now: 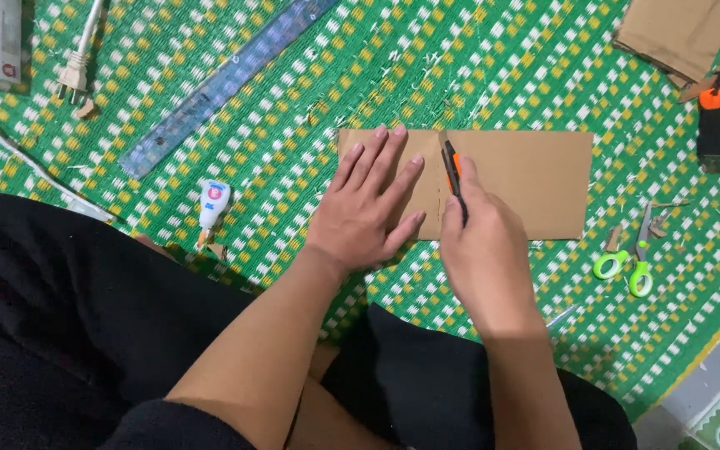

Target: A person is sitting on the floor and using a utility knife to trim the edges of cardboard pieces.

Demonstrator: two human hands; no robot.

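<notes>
Cardboard (518, 179) lies flat on the green mat (310, 92); your left hand (372, 204) presses it, fingers spread, while your right hand (481, 246) grips a knife (453, 177) mid-sheet, with open mat beyond the far edge.

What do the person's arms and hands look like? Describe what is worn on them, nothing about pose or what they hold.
Both forearms are bare, with no sleeves reaching the wrists. The left hand and right hand are bare too: no gloves, rings, watch or bracelets show. The fingernails of the left hand look short and unpainted. Black fabric clothing covers the lap beneath the arms.
</notes>
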